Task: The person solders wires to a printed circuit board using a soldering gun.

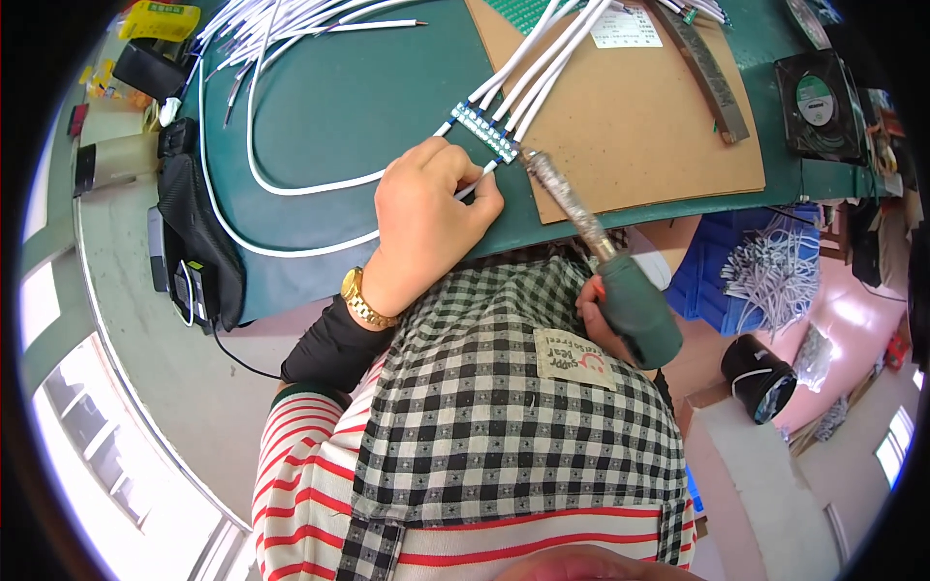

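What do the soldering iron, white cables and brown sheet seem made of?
Soldering iron: dull dark-green handle, probably plastic or rubber; silvery, blotched shaft, likely metal.
White cables: likely plastic-sheathed, given their smooth surface and even bends.
Brown sheet: matte, plain tan face suggests cardboard, though thin fibreboard is possible.

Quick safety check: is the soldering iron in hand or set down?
In hand: the right hand grips the soldering iron by its dark green handle.

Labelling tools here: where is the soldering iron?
Head view, right of centre: the soldering iron is in the right hand, tip beside the circuit board.
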{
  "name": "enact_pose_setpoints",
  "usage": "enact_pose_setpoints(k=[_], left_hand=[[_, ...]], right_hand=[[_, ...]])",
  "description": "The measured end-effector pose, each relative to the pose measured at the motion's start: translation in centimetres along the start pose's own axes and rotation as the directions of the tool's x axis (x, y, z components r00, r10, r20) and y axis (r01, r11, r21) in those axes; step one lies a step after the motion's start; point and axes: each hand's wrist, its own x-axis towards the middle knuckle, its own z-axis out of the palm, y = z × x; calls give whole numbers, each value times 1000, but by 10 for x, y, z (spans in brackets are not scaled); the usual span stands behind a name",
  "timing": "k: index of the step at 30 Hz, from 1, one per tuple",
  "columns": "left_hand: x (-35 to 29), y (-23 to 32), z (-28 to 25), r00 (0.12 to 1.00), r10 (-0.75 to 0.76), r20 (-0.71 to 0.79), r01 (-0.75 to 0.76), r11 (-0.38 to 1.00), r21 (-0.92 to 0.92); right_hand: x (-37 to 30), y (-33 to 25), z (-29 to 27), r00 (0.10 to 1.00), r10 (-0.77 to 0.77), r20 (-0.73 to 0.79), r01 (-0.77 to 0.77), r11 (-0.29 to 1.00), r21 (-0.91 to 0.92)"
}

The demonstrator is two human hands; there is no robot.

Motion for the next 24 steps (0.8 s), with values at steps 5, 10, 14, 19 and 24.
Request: enact_pose_setpoints(k=[5,10,14,19,24], left_hand=[[4,1,1,999,-30,14,30,1000,6],[4,2,-3,999,-16,29,17,1000,-11],[4,4,-2,999,-8,31,8,1000,-11],[1,1,-1,998,-49,39,50,998,-24],[5,0,0,999,-29,38,29,1000,-10]], right_hand=[[-16,14,7,1000,12,-23,-15,990,-144],[-24,22,15,999,3,-49,-14,975,-223],[-31,37,17,999,3,-51,-15,969,-247],[-28,26,14,999,2,-43,-12,974,-227],[-19,15,13,999,-37,-35,25,954,-298]])
